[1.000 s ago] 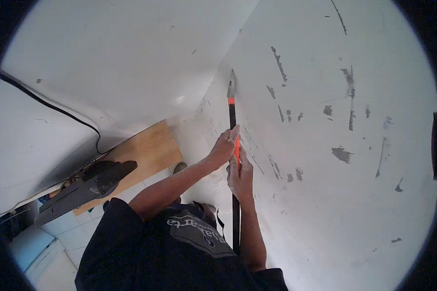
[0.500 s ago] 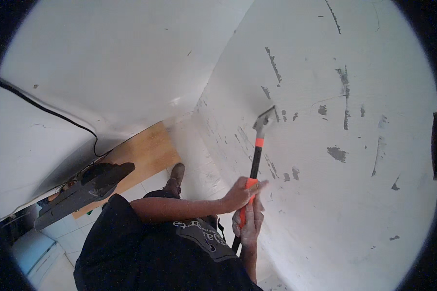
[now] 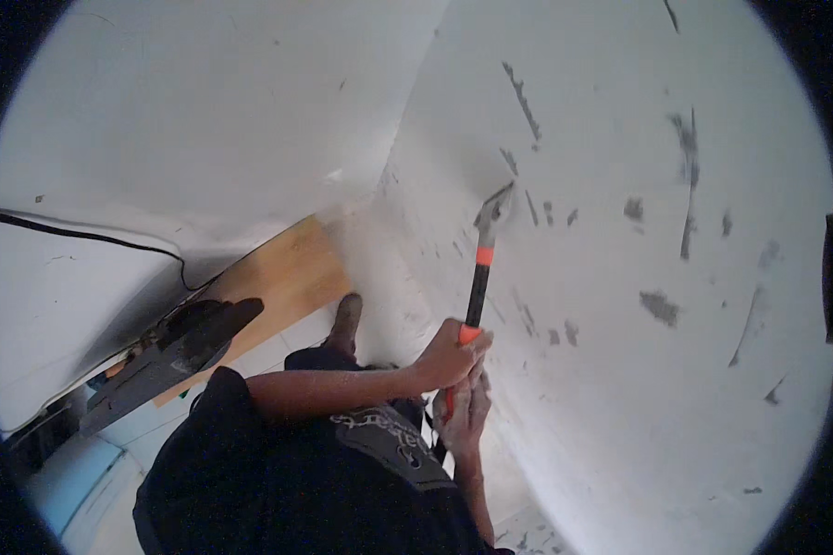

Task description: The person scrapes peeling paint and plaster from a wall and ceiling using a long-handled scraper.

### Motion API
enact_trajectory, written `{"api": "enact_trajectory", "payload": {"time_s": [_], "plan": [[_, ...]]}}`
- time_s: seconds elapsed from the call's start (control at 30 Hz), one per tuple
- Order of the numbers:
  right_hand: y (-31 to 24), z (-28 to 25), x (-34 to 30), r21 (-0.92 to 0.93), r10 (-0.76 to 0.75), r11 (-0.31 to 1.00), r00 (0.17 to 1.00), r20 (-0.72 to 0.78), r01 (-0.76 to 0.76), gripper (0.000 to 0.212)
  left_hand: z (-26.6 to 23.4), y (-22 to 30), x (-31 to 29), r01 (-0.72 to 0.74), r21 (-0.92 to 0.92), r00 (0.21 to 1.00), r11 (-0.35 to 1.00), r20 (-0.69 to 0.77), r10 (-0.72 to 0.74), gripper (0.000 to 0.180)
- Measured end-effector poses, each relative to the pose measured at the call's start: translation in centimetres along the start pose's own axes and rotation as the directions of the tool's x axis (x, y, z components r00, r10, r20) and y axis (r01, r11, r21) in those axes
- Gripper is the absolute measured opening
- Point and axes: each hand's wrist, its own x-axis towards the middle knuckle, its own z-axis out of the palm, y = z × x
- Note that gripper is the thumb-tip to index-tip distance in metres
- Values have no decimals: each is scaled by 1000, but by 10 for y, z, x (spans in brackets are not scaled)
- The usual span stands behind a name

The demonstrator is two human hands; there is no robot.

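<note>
Both of my hands hold one long-handled scraper point(image 3: 478, 291) with a black and orange handle and a metal head. My left hand point(image 3: 452, 355) wraps round the orange part of the grip. Lower down, dusty with white powder, my right hand point(image 3: 463, 407) closes round the same handle. The scraper's blade point(image 3: 497, 202) is at the white wall point(image 3: 602, 277), near narrow grey marks; whether its edge touches the wall I cannot tell. Grey patches and long streaks where the paint is gone spread over this wall.
Another white wall point(image 3: 222, 111) meets this one at a corner on the left. A black cable point(image 3: 83, 237) runs along it. Below lie a wooden board point(image 3: 292, 266) and a dark grey object point(image 3: 171, 356). My shoe point(image 3: 345, 317) stands beside the board on the pale floor.
The scraper's head has shifted slightly left and up and turned a little. Both hands have moved a bit left and up with the handle. The view has also shifted.
</note>
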Motion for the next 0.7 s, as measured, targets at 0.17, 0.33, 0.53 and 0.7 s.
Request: {"api": "enact_trajectory", "payload": {"time_s": [0.17, 0.33, 0.53, 0.7], "plan": [[3, -5, 9, 281, 128, 952, 992, -2, -122, 29, -1, 7, 10, -6, -13, 998, 1000, 63, 7, 31], [-5, 4, 31, 410, 353, 815, 912, 209, -410, 28, -14, 20, 26, -84, 76, 994, 994, -68, 89, 38], [-28, 8, 64, 541, 496, 672, 850, 179, -506, 24, -35, 10, 40, -247, 248, 967, 937, 11, 253, 37], [-36, 11, 83, 661, 424, 582, 870, 250, -474, 24, -45, 16, 53, -89, 87, 989, 992, -113, 99, 36]]}}
